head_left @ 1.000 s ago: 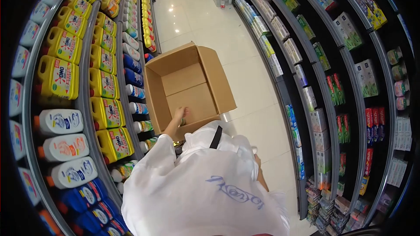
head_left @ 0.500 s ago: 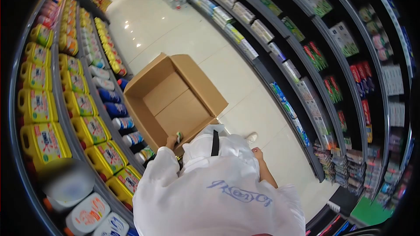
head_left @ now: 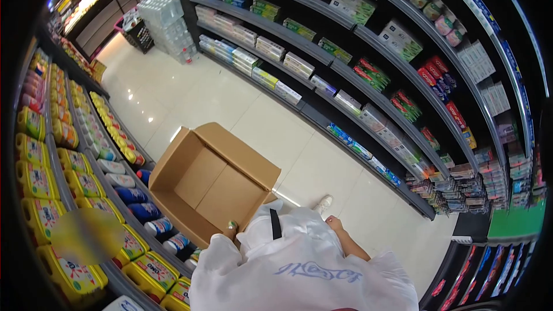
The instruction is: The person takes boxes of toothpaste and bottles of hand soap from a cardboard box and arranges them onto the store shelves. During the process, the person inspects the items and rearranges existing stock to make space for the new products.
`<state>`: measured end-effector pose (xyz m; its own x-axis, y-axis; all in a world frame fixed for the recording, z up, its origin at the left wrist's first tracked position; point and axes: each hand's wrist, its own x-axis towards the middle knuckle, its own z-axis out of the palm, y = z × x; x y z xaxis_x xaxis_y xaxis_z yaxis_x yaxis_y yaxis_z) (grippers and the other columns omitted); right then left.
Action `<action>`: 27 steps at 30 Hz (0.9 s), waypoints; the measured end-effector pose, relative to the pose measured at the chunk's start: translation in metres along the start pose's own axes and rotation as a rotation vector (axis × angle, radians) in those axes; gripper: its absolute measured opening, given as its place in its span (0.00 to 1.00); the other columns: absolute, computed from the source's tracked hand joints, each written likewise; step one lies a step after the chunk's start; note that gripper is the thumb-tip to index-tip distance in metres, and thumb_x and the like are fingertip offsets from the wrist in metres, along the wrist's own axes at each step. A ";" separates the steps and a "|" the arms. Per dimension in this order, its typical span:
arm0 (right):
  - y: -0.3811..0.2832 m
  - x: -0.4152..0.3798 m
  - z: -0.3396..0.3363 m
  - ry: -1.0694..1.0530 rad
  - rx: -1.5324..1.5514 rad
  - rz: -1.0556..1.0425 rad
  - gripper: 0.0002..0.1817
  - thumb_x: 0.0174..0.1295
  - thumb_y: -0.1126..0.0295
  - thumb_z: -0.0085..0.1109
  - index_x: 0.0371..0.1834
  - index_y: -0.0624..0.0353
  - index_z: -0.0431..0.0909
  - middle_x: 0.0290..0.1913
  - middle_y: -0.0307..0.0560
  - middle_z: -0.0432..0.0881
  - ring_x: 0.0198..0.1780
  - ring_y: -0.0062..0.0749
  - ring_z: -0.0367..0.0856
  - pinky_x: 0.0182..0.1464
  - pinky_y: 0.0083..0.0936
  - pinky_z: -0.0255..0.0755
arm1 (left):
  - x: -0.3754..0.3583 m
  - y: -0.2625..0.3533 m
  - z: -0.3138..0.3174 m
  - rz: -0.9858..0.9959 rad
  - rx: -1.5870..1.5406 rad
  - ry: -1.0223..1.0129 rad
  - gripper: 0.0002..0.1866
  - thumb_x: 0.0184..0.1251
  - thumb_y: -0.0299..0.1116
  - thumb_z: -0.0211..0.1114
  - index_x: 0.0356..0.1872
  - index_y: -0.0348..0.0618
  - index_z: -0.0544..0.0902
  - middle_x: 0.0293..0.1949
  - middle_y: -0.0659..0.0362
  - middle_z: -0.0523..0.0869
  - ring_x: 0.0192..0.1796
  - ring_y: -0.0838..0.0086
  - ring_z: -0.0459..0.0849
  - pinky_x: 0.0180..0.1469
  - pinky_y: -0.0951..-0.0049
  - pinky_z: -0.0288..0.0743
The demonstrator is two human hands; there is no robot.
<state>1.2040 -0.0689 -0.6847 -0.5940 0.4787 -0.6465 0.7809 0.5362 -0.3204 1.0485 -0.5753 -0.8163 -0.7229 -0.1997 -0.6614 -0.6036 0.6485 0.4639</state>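
My left hand (head_left: 230, 234) is at the near edge of an open cardboard box (head_left: 185, 182), with its fingers closed around a small white-and-green item (head_left: 233, 224) whose kind I cannot make out. The inside of the box shows its bare brown bottom, and its near left side is partly hidden by my white sleeve. My right hand (head_left: 334, 223) hangs low beside my body over the tiled floor. Its fingers look curled in, and nothing shows in them.
Shelves on the left hold yellow detergent jugs (head_left: 43, 219) and blue bottles (head_left: 144, 212). Toothpaste boxes (head_left: 370, 74) fill the shelves on the right. Far down the aisle stand stacked water packs (head_left: 167, 26) and a black basket (head_left: 138, 35). My white shoe (head_left: 324, 203) is on the floor.
My view has tilted up and turned, so the box, shelves and floor sit lower in the picture. Both hands look much the same, the left still at the box's near edge.
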 end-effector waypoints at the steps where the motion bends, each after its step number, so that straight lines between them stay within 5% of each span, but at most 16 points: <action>1: -0.002 -0.002 0.000 0.009 0.013 0.003 0.14 0.57 0.56 0.54 0.38 0.51 0.83 0.41 0.55 0.85 0.46 0.52 0.83 0.51 0.40 0.76 | 0.001 0.000 -0.001 0.014 0.015 0.004 0.25 0.61 0.52 0.62 0.43 0.38 0.85 0.40 0.43 0.86 0.43 0.55 0.86 0.46 0.57 0.77; 19: -0.001 -0.006 0.005 -0.110 -0.057 -0.019 0.14 0.59 0.58 0.53 0.42 0.50 0.81 0.44 0.55 0.84 0.49 0.51 0.82 0.53 0.39 0.75 | -0.001 0.037 0.001 0.064 0.193 0.097 0.23 0.63 0.49 0.62 0.42 0.35 0.85 0.35 0.44 0.87 0.38 0.57 0.86 0.42 0.57 0.77; 25: 0.001 0.012 0.009 -0.047 -0.072 -0.193 0.13 0.58 0.58 0.58 0.39 0.54 0.82 0.38 0.51 0.86 0.41 0.44 0.86 0.43 0.35 0.79 | 0.000 0.063 -0.023 0.048 0.251 0.145 0.23 0.64 0.48 0.62 0.42 0.35 0.85 0.34 0.44 0.87 0.37 0.57 0.86 0.40 0.57 0.76; 27: -0.004 0.025 0.011 -0.006 0.024 -0.209 0.11 0.60 0.63 0.57 0.39 0.57 0.80 0.33 0.49 0.86 0.34 0.34 0.86 0.37 0.30 0.79 | -0.010 0.074 -0.031 0.046 0.261 0.156 0.23 0.64 0.48 0.62 0.42 0.34 0.85 0.33 0.44 0.87 0.36 0.57 0.86 0.40 0.57 0.76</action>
<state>1.1886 -0.0666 -0.7070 -0.7423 0.3546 -0.5686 0.6455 0.6063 -0.4646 1.0003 -0.5486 -0.7572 -0.8028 -0.2631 -0.5350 -0.4767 0.8222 0.3110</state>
